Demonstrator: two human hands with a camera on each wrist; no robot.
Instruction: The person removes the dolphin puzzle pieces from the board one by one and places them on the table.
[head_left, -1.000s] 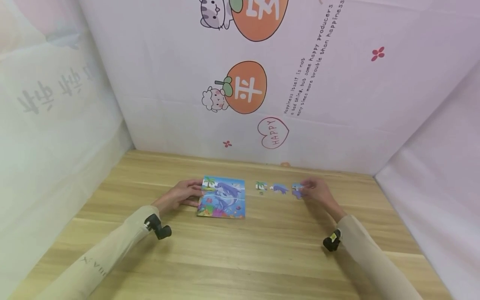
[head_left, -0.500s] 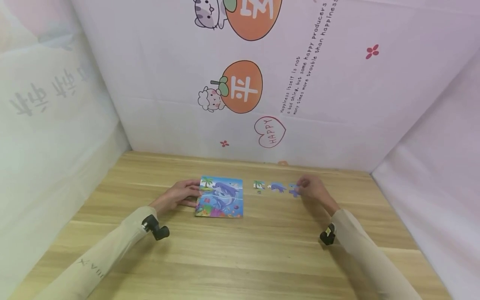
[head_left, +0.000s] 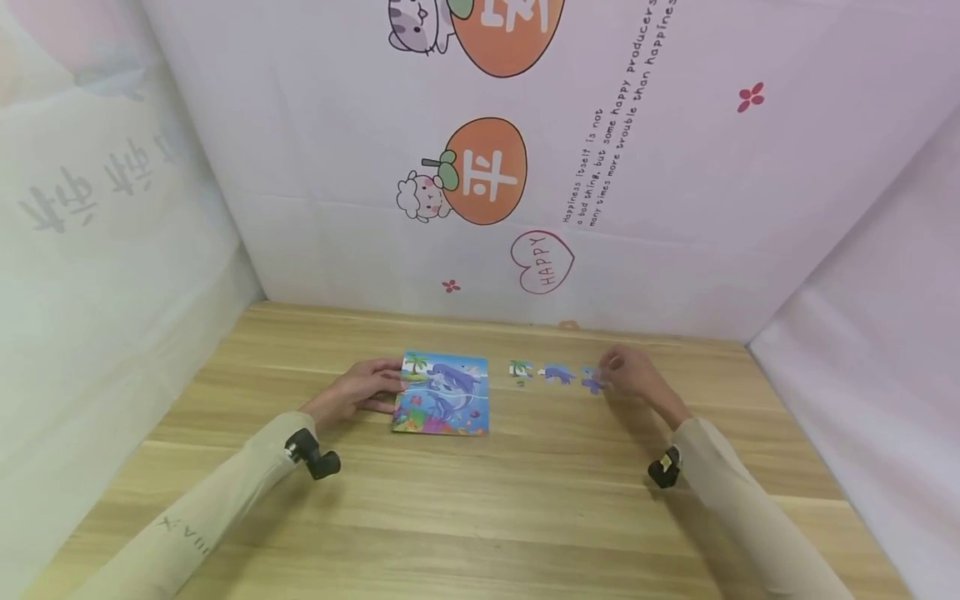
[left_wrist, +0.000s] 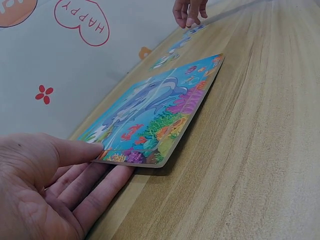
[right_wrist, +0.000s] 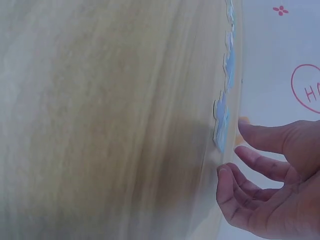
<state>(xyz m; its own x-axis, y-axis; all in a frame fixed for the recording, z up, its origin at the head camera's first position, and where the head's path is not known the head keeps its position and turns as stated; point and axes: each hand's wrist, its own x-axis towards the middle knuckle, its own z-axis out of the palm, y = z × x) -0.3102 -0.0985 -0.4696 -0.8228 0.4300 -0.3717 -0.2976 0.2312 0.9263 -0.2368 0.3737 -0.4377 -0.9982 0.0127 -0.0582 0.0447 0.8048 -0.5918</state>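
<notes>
My left hand (head_left: 358,387) pinches the left edge of a square dolphin picture board (head_left: 442,396), thumb on top and fingers beneath. In the left wrist view the board (left_wrist: 155,110) is tilted, its near corner raised off the table with a shadow under it. To its right, three jigsaw pieces lie in a row: a palm tree piece (head_left: 521,369), a dolphin piece (head_left: 557,374) and a blue-purple piece (head_left: 591,380). My right hand (head_left: 630,373) hovers beside the last piece. Seen from the right wrist, its fingers (right_wrist: 226,187) are loosely bent, with nothing between them.
The wooden table (head_left: 480,508) meets a white printed cloth wall (head_left: 645,275) just behind the row of pieces. More white cloth (head_left: 135,250) hangs on the left side and on the right. A black wrist camera (head_left: 312,455) sits on each sleeve.
My right hand's fingers have come off the rightmost jigsaw piece and now stand just to its right. The left hand and the board have stayed in place.
</notes>
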